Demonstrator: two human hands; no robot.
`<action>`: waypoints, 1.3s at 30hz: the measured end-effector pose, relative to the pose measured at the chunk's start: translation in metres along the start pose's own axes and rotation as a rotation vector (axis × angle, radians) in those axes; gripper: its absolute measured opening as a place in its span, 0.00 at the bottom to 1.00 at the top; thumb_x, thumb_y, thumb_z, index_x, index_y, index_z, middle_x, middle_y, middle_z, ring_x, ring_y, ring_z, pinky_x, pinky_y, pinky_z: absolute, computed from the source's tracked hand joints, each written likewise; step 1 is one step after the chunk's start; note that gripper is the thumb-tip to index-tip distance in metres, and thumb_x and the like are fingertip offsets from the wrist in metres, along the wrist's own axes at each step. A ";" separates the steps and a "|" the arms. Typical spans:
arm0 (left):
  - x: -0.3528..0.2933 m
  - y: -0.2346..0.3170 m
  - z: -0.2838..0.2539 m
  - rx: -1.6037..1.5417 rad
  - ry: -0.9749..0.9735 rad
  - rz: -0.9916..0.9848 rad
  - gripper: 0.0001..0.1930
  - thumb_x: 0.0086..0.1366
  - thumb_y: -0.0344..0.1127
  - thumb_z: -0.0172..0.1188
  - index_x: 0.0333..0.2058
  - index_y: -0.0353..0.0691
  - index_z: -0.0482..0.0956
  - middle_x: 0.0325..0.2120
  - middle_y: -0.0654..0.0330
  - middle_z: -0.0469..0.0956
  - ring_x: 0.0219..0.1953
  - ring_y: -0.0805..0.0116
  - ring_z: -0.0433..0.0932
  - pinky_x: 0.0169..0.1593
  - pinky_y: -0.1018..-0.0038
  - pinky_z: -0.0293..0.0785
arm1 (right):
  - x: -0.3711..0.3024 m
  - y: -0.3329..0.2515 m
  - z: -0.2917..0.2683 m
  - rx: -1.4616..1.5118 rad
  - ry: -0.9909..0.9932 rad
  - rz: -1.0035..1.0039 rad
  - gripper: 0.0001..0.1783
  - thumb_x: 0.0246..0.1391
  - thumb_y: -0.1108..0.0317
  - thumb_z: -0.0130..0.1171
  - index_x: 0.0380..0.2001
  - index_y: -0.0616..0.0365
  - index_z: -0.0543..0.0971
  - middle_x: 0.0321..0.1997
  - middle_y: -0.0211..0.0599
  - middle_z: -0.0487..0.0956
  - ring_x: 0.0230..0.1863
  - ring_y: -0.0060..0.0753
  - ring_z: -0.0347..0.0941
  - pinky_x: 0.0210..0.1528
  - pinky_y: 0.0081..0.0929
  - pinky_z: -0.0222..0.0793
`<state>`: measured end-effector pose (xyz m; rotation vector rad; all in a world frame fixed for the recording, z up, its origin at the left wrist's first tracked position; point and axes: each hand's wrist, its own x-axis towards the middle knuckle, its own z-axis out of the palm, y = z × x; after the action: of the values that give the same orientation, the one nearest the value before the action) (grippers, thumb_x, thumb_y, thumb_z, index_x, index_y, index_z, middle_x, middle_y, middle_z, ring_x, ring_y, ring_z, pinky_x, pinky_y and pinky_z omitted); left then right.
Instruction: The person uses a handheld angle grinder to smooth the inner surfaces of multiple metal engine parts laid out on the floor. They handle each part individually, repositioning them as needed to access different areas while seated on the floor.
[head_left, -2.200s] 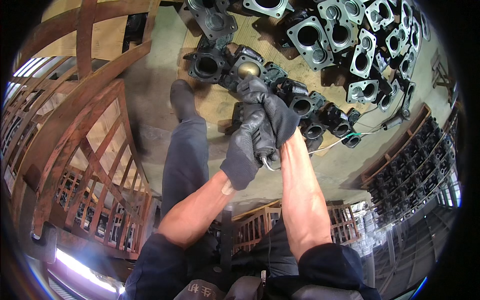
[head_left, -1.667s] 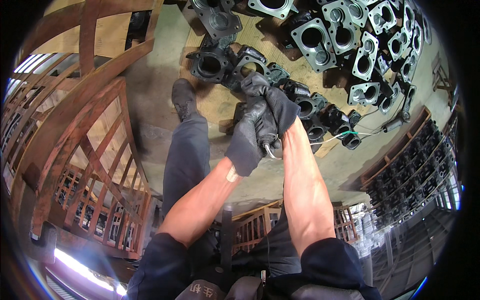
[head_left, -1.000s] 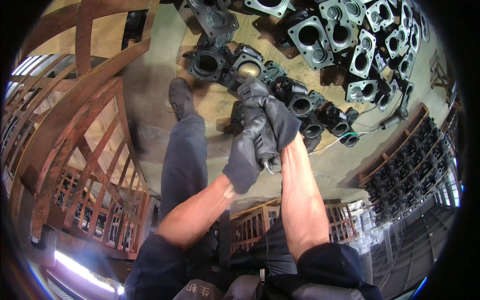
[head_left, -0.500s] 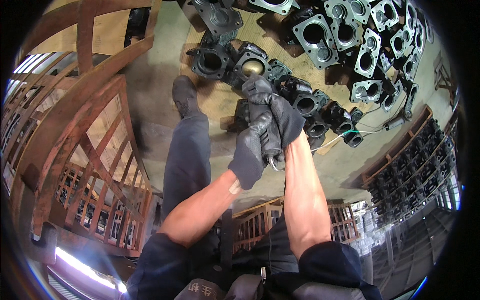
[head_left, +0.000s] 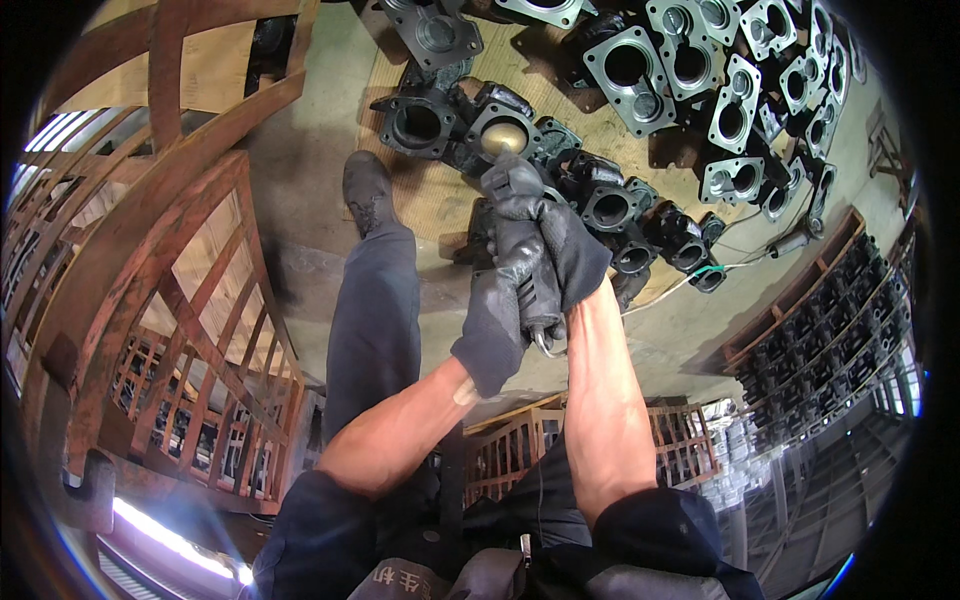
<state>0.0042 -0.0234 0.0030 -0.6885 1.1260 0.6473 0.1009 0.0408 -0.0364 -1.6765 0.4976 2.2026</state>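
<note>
Both my hands wear dark gloves and are wrapped round a black straight grinder point(head_left: 540, 298). My left hand point(head_left: 500, 285) is closed on the rear of its body, and my right hand point(head_left: 570, 238) grips farther forward. A curved hose or cord fitting leaves its rear end. The tool's front points into a black metal casting point(head_left: 478, 133) with a square flange, whose round opening shows a brassy-gold glow. The tip is hidden, so I cannot tell whether it touches. Left of it stands another black casting point(head_left: 420, 125) with a round dark bore.
More flanged castings point(head_left: 632, 80) crowd the wooden board point(head_left: 405, 215) and run off right. A pale cable point(head_left: 660, 293) with a green part crosses beside them. A rusty slatted metal crate point(head_left: 120, 300) stands at left, and a rack of black parts point(head_left: 830, 330) at right. My shoe point(head_left: 370, 190) is near the board.
The grinder and both hands have shifted slightly to the left, its body turning a little in my grip. The front stays at the same casting.
</note>
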 end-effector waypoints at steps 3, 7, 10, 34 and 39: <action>-0.003 0.007 0.018 -0.026 0.045 0.016 0.10 0.66 0.41 0.57 0.37 0.41 0.77 0.23 0.66 0.76 0.18 0.74 0.73 0.20 0.75 0.71 | 0.008 0.000 -0.006 -0.003 -0.082 -0.096 0.12 0.46 0.74 0.62 0.37 0.58 0.77 0.26 0.34 0.76 0.21 0.32 0.74 0.26 0.31 0.74; 0.005 0.019 0.022 0.000 0.019 -0.008 0.08 0.67 0.40 0.56 0.34 0.43 0.78 0.20 0.70 0.73 0.17 0.78 0.69 0.21 0.79 0.67 | 0.023 -0.008 0.000 -0.103 -0.098 -0.149 0.15 0.50 0.71 0.59 0.44 0.56 0.77 0.32 0.32 0.77 0.27 0.25 0.74 0.31 0.22 0.73; 0.021 0.023 0.021 -0.027 -0.030 -0.011 0.09 0.68 0.41 0.56 0.33 0.44 0.78 0.19 0.70 0.73 0.16 0.78 0.68 0.21 0.79 0.66 | 0.032 -0.009 -0.010 -0.046 -0.118 -0.122 0.15 0.52 0.69 0.59 0.44 0.57 0.77 0.31 0.31 0.77 0.27 0.25 0.73 0.31 0.21 0.73; 0.013 0.020 0.014 0.031 0.024 0.062 0.10 0.67 0.43 0.56 0.29 0.45 0.76 0.17 0.69 0.71 0.15 0.78 0.67 0.18 0.78 0.65 | 0.020 -0.003 0.003 0.029 -0.148 -0.134 0.15 0.52 0.72 0.57 0.45 0.57 0.75 0.33 0.30 0.77 0.29 0.25 0.75 0.32 0.24 0.74; 0.032 0.025 0.011 -0.017 -0.088 0.041 0.11 0.67 0.40 0.56 0.25 0.48 0.73 0.15 0.72 0.67 0.13 0.78 0.63 0.18 0.80 0.61 | 0.056 -0.006 -0.013 0.026 -0.173 -0.104 0.16 0.51 0.68 0.60 0.44 0.57 0.76 0.32 0.36 0.78 0.27 0.31 0.75 0.31 0.30 0.75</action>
<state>0.0012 0.0044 -0.0283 -0.6466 1.0565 0.7166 0.1004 0.0427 -0.0947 -1.4483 0.3828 2.2295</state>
